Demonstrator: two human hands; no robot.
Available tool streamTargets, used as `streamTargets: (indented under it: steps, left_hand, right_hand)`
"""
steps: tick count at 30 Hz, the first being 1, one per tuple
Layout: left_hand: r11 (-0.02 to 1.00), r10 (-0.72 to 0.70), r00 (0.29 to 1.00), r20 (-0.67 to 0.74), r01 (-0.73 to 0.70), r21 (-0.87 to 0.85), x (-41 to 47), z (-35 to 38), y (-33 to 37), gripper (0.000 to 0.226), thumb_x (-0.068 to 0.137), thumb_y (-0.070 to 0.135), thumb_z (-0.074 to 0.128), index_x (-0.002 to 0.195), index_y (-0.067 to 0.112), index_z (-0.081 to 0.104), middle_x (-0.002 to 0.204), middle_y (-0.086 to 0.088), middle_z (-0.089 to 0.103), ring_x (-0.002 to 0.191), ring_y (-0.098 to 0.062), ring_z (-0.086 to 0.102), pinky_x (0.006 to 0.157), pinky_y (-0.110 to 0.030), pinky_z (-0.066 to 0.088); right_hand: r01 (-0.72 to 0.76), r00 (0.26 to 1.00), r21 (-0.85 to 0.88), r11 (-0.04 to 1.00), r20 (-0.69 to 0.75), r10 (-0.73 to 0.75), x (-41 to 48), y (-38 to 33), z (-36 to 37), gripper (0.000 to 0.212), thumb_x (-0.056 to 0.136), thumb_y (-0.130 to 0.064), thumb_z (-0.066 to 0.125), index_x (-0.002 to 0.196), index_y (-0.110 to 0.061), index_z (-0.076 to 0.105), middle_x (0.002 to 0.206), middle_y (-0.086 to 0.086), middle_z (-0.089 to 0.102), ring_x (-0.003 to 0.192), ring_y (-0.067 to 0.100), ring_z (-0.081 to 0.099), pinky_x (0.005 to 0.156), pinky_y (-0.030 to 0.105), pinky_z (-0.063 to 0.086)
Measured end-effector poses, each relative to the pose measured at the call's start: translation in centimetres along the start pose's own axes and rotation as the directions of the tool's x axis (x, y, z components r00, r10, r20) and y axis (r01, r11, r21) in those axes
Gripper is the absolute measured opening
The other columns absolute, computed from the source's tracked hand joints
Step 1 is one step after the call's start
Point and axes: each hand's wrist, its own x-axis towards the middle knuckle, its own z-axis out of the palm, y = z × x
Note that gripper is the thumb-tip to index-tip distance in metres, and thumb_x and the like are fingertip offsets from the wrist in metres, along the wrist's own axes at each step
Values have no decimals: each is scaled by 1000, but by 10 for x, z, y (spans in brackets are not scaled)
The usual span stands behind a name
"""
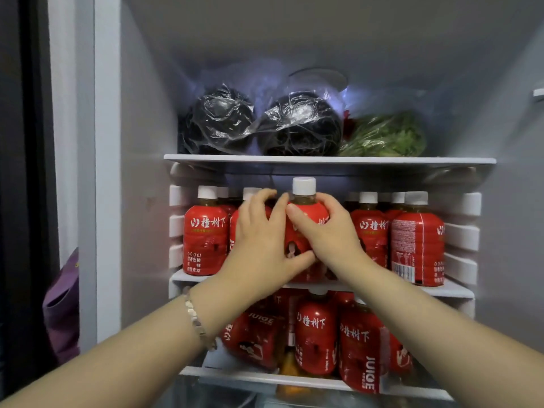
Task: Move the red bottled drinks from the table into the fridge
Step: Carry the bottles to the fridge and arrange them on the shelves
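red bottle [304, 187] upright on mid shelf [456, 290], gripped btwn left hand [259, 245] & right hand [331, 235].

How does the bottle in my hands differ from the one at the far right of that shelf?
The held bottle is gripped by the left hand and right hand; the far-right bottle stands untouched. The held bottle's cap sits higher than the far-right bottle's. Both are upright, red-labelled, white-capped.

Bagged vegetables [297, 125] on top shelf [323, 159]; bottles [206, 240] in rows on middle shelf [453, 290]; more bottles [316, 334] below.
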Motion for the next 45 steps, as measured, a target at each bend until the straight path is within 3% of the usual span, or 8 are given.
streamTargets:
  steps: [6, 11, 19, 26, 30, 36, 41, 45]
  left_hand:
    - [986, -4, 1000, -21, 7, 164, -10, 9, -43, 72, 86, 58, 13, 149, 23, 25, 159, -9, 4, 143, -13, -13, 112, -33, -4]
    - [922, 13, 997, -82, 19, 386, -10, 29, -55, 66, 88, 45, 30, 147, 18, 22, 151, -22, 27, 140, -35, 27, 115, -42, 10]
    - [908, 64, 987, -148, 4, 420, -6, 38, -63, 63, 88, 39, 33, 145, 13, 25, 148, -27, 29, 139, -37, 25, 113, -41, 8]
    - [933, 22, 983, -184, 46, 357, -8, 33, -44, 60, 90, 38, 30, 139, 4, 35, 150, -29, 24, 141, -39, 19, 117, -46, 8]
    - [939, 208, 958, -200, -138, 316, 8, 32, -17, 59, 84, 41, 42, 134, 10, 44, 148, -26, 29, 140, -36, 19, 114, -47, 8]
    - [925, 203, 977, -65, -170, 340, 19, 46, -18, 55, 79, 48, 49, 124, 21, 62, 138, -26, 46, 110, -35, 58, 105, -48, 26]
    - [918, 211, 974, -87, -167, 361, 19, 48, -19, 56, 79, 47, 46, 125, 19, 62, 120, -31, 57, 104, -38, 61, 104, -46, 26]
    - [918, 218, 972, -90, -173, 357, 19, 50, -21, 56, 79, 48, 45, 125, 20, 61, 113, -28, 61, 106, -38, 60, 102, -45, 27]
  right_hand:
    - [-172, 984, -123, 977, 16, 175, 1, 31, 11, 65, 80, -58, 57, 135, -30, 36, 136, 4, 37, 122, 20, 42, 104, 35, 38]
    - [-313, 935, 157, 937, 222, 275, 6, 37, 12, 94, 72, -52, 68, 147, -29, 17, 118, -5, 53, 104, 13, 59, 84, 28, 51]
    - [-236, 895, -37, 971, 380, 233, 16, 53, 3, 107, 66, -40, 80, 148, -29, 12, 116, -7, 59, 101, 8, 63, 93, 32, 51]
    - [-9, 957, -439, 899, 257, 135, -13, 40, -3, 72, 82, -58, 56, 140, -23, 33, 128, -1, 57, 114, 17, 57, 98, 33, 45]
    - [77, 964, -596, 799, -159, -212, -14, 26, -35, 57, 94, -36, 49, 142, -12, 34, 152, 12, 26, 142, 24, 19, 115, 36, 19]
    - [-139, 988, -699, 701, -147, 49, 17, 29, -43, 89, 85, -22, 62, 150, -10, 2, 151, 21, 17, 139, 35, 15, 114, 38, 17]
    - [-475, 876, -507, 719, -192, 443, 39, 55, -36, 97, 67, -51, 75, 141, -6, 30, 137, 18, 45, 126, 36, 43, 105, 38, 36]
    - [-538, 838, -395, 745, -151, 525, 51, 72, -33, 123, 61, -54, 81, 149, -11, 7, 150, 19, 19, 138, 35, 27, 112, 43, 28]
